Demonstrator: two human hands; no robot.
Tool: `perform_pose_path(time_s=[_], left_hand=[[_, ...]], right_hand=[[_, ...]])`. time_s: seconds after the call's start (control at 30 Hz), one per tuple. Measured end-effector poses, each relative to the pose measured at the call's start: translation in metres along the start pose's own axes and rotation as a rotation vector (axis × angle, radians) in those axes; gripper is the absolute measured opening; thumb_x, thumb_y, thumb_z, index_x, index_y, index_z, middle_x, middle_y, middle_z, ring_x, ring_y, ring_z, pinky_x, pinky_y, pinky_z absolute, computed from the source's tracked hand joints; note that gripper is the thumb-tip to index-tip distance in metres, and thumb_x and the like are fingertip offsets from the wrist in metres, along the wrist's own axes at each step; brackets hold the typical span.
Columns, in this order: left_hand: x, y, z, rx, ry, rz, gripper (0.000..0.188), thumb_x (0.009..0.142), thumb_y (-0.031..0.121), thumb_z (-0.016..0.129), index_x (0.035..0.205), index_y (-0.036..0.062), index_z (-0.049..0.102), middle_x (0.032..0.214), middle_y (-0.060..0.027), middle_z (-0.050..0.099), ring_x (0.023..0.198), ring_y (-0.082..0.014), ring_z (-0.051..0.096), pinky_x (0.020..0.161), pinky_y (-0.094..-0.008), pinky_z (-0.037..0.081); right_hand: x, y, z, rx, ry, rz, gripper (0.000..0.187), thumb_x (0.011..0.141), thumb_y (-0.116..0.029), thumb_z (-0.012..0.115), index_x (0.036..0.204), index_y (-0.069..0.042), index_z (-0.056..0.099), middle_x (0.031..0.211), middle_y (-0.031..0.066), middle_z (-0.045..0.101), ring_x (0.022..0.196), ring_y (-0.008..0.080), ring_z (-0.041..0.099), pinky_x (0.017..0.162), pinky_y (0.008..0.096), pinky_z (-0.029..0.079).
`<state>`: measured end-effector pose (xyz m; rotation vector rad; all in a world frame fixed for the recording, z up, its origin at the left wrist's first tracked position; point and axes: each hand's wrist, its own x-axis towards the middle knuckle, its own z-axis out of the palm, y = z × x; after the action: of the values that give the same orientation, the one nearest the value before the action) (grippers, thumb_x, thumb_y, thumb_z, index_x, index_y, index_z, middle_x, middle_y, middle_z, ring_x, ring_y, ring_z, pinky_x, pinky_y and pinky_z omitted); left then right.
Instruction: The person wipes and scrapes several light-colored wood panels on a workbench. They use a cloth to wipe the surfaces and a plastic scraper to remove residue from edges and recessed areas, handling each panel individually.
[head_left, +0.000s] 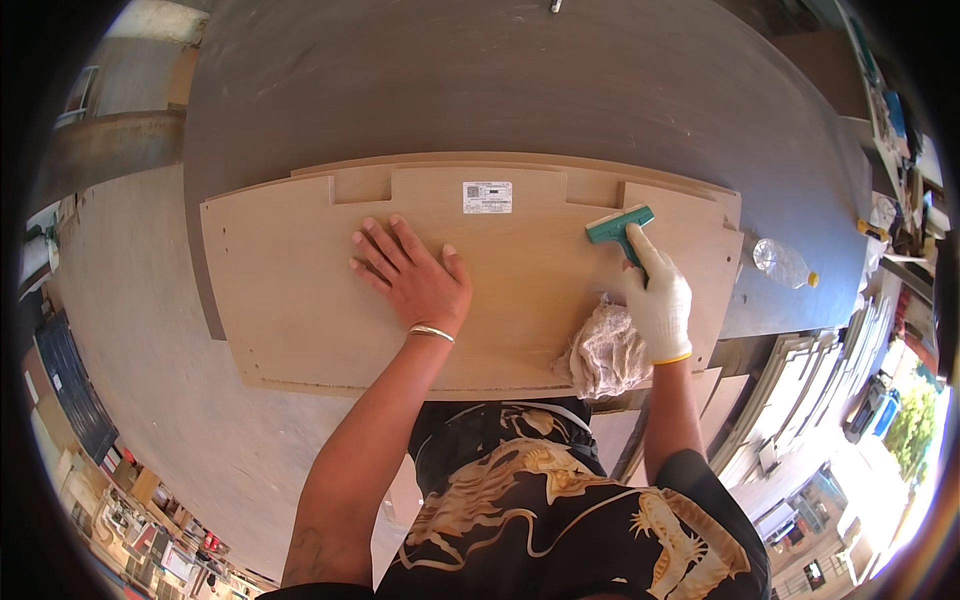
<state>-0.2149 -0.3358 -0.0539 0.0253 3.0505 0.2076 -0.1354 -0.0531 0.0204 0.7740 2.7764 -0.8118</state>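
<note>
Board (520, 275), tan and with a white label (487, 197), lies flat on the dark grey surface (500, 100), the edge of another panel (460, 158) showing beyond its far side. Right of it is a clear bottle (780, 262); past that, stacked sheets (825, 365) and bright greenery (913, 425). Bare left hand (425, 290) rests palm-down on the board, fingers spread; gloved right hand (660, 300), just above a crumpled rag (607, 355), has its fingers closed around a green scraper (620, 225).

White glare lower right, curved edges
</note>
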Motion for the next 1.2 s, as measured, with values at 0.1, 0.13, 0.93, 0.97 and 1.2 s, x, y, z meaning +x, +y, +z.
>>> perform_pose_path(time_s=[0.1,0.13,0.93,0.97,1.2], left_hand=[[0.000,0.000,0.000,0.008,0.006,0.007,0.084,0.098,0.036,0.060,0.163,-0.0067,0.029,0.174,-0.0345,0.015,0.162,-0.0545,0.007,0.128,-0.0708,0.005],[0.000,0.000,0.000,-0.003,0.003,0.006,0.084,0.098,0.036,0.060,0.163,-0.0067,0.029,0.174,-0.0345,0.015,0.162,-0.0546,0.007,0.128,-0.0709,0.005],[0.000,-0.002,0.007,0.023,0.066,0.042,0.084,0.097,0.033,0.058,0.163,-0.0069,0.027,0.173,-0.0354,0.016,0.162,-0.0551,0.009,0.127,-0.0715,0.008],[0.000,-0.002,0.007,0.021,0.064,0.044,0.085,0.096,0.033,0.059,0.163,-0.0074,0.027,0.173,-0.0363,0.016,0.161,-0.0562,0.009,0.127,-0.0722,0.007],[-0.001,-0.003,0.009,0.040,0.082,0.048,0.082,0.097,0.031,0.058,0.164,-0.0055,0.026,0.173,-0.0342,0.018,0.162,-0.0547,0.010,0.127,-0.0708,0.009]], right_hand=[[0.018,0.019,-0.019,-0.072,-0.046,-0.233,0.053,0.088,-0.008,0.066,0.140,-0.020,0.072,0.096,0.0102,0.074,0.083,0.0304,0.072,0.077,0.0410,0.058],[0.024,0.025,-0.025,-0.093,-0.080,-0.286,0.053,0.088,-0.007,0.066,0.139,-0.020,0.072,0.095,0.0102,0.074,0.082,0.0306,0.072,0.076,0.0415,0.058],[0.077,0.054,-0.058,-0.190,-0.260,-0.668,0.047,0.082,-0.003,0.072,0.126,-0.020,0.078,0.082,0.0077,0.068,0.069,0.0293,0.068,0.061,0.0405,0.055],[0.078,0.054,-0.059,-0.185,-0.276,-0.661,0.049,0.082,-0.001,0.071,0.126,-0.019,0.079,0.083,0.0081,0.069,0.069,0.0298,0.069,0.062,0.0406,0.055],[0.093,0.050,-0.065,-0.255,-0.319,-0.761,0.046,0.082,-0.008,0.075,0.126,-0.022,0.079,0.078,0.0069,0.065,0.066,0.0293,0.066,0.058,0.0422,0.051]])
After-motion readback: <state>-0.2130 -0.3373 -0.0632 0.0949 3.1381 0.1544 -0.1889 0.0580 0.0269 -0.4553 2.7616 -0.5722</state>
